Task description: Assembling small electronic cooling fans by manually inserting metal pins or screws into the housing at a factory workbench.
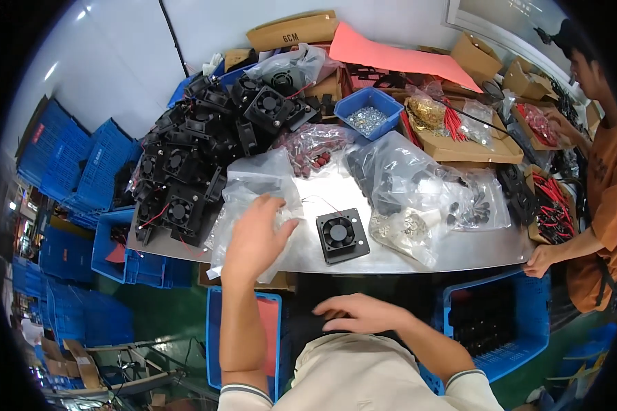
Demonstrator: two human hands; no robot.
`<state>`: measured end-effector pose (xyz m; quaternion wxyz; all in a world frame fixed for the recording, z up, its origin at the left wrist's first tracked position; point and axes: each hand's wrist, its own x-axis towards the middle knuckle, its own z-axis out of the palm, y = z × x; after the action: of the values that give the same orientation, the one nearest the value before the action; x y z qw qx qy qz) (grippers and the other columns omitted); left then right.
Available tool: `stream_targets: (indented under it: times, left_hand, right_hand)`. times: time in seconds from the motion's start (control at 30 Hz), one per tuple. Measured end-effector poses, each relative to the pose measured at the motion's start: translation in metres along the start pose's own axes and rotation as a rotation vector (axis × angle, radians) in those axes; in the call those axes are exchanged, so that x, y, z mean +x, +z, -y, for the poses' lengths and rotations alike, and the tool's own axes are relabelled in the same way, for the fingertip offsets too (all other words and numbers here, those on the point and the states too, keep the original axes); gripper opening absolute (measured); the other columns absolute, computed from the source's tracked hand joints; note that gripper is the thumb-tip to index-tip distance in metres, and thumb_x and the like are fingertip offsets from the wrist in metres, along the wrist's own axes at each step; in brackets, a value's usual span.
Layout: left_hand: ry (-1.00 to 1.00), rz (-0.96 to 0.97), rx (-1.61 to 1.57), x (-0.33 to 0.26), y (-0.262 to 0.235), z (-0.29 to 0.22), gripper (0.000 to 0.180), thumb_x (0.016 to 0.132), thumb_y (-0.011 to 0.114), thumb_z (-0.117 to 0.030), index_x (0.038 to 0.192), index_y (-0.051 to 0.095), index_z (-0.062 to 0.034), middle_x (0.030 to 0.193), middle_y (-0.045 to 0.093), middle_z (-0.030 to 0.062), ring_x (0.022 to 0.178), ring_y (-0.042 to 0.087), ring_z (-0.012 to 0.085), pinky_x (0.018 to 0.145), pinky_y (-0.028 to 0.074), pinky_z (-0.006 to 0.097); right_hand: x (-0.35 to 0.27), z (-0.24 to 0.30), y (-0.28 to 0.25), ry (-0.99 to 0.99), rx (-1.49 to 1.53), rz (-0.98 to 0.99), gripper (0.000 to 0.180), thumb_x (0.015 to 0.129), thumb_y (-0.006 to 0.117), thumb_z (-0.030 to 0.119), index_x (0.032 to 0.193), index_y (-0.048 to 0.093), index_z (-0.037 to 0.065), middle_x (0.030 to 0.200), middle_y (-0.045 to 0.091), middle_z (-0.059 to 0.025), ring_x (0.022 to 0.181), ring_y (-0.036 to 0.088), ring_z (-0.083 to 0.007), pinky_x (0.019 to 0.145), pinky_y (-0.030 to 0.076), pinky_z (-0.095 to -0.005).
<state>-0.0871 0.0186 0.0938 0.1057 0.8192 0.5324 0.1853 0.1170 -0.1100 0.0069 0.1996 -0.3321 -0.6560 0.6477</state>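
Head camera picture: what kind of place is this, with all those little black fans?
Probably a small factory or assembly workshop. A heap of black cooling fans covers a metal worktable, a blue bin of screws and bags of parts sit nearby, and blue plastic crates are stacked around.

Glossy crinkled clear plastic bag [253, 195], matt black plastic fan [341, 234], smooth reflective metal table [473, 250], cardboard boxes [459, 147]

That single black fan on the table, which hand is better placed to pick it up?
Probably the left hand: it rests on the clear bag beside the fan, while the right hand sits low, off the table.
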Motion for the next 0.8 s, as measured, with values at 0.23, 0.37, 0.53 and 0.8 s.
stream_targets:
  times: [0.23, 0.37, 0.53, 0.8]
  left_hand:
    - [-0.175, -0.570, -0.888, 0.017, -0.095, -0.040, 0.023, 0.093, 0.066, -0.022, 0.111, 0.069, -0.0086, 0.106, 0.070, 0.0012, 0.081, 0.065, 0.0066, 0.067, 0.043, 0.019]
    - [-0.112, -0.685, -1.004, 0.028, -0.120, -0.035, 0.024, 0.096, 0.063, -0.020, 0.116, 0.067, -0.0085, 0.112, 0.069, 0.0016, 0.087, 0.065, 0.0071, 0.073, 0.043, 0.020]
    - [-0.045, -0.769, -1.012, 0.025, -0.145, -0.025, 0.026, 0.097, 0.062, -0.021, 0.119, 0.065, -0.0086, 0.119, 0.067, 0.0019, 0.091, 0.062, 0.0079, 0.076, 0.043, 0.020]
    - [0.069, -0.803, -1.036, 0.043, -0.166, -0.045, 0.027, 0.099, 0.058, -0.023, 0.121, 0.065, -0.0087, 0.125, 0.064, 0.0025, 0.099, 0.059, 0.0088, 0.081, 0.043, 0.021]
  right_hand:
    - [0.083, 0.011, 0.080, -0.298, 0.712, 0.234, 0.073, 0.094, 0.065, 0.028, 0.151, 0.026, 0.006, 0.150, 0.038, -0.0087, 0.141, 0.033, -0.0214, 0.114, 0.030, -0.0378]
    - [0.085, 0.005, 0.100, -0.337, 0.849, 0.223, 0.067, 0.099, 0.057, 0.036, 0.151, 0.027, 0.006, 0.146, 0.041, -0.0067, 0.140, 0.035, -0.0204, 0.114, 0.030, -0.0371]
    - [0.058, -0.003, 0.122, -0.073, 1.324, 0.398, 0.057, 0.099, 0.052, 0.047, 0.140, 0.042, 0.010, 0.139, 0.050, -0.0043, 0.127, 0.050, -0.0191, 0.102, 0.046, -0.0380]
    - [0.032, -0.007, 0.152, 0.311, 1.495, 0.825, 0.058, 0.095, 0.053, 0.054, 0.131, 0.046, 0.009, 0.112, 0.066, -0.0115, 0.074, 0.070, -0.0166, 0.059, 0.060, -0.0258]
